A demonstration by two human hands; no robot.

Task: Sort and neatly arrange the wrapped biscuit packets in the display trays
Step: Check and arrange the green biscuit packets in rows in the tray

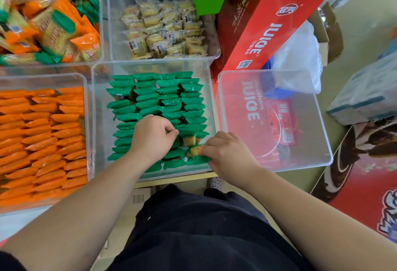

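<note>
Head view: both hands at work in the centre tray, near-right corner of the green rows.

Centre tray holds green packets standing on edge in four columns, running from 12 to 6 o'clock. The rows are tidy at the far end and looser at 5 o'clock, where yellow biscuit shows between wrappers. Left hand has its fingers curled and appears to pinch a packet top toward 3 o'clock, though the grip is partly hidden. Right hand pinches the end of a green packet in the nearest row. At 9 o'clock, orange packets sit in neat rows in their own tray. At 12 o'clock lie clear-wrapped yellow packets. At 10 o'clock is a mixed heap of orange and green. At 3 o'clock sits a bare clear tray, and at 1 o'clock a red juice box.
</note>
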